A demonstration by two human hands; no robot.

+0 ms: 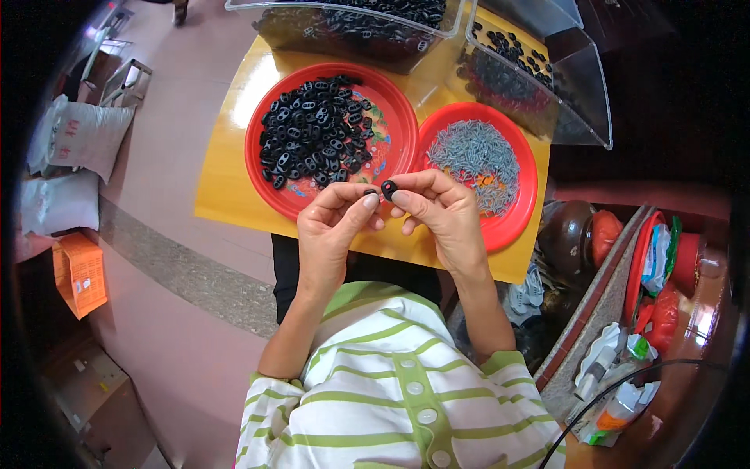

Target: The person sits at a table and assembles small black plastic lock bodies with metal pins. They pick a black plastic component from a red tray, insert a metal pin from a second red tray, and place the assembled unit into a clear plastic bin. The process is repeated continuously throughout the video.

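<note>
My left hand (332, 223) pinches a small black piece (370, 192) between thumb and forefinger, mostly covered by the fingertips. Beside it, my right hand (444, 215) pinches a black oval plastic piece with holes (388, 188). The two hands nearly meet over the table's front edge. Just beyond the left hand is a large red plate (254, 156) bearing a heap of black two-holed oval pieces (308, 129). A smaller red plate (525, 168) by the right hand holds many small grey screw-like pins (475, 156).
Both plates stand on a yellow table (223, 176). Behind them are a clear bin (351, 47) of black pieces and another clear bin (539, 90) with fewer. White sacks (86, 137) and an orange bag (79, 275) lie at left. Jars (569, 234) and packets (613, 391) crowd the right.
</note>
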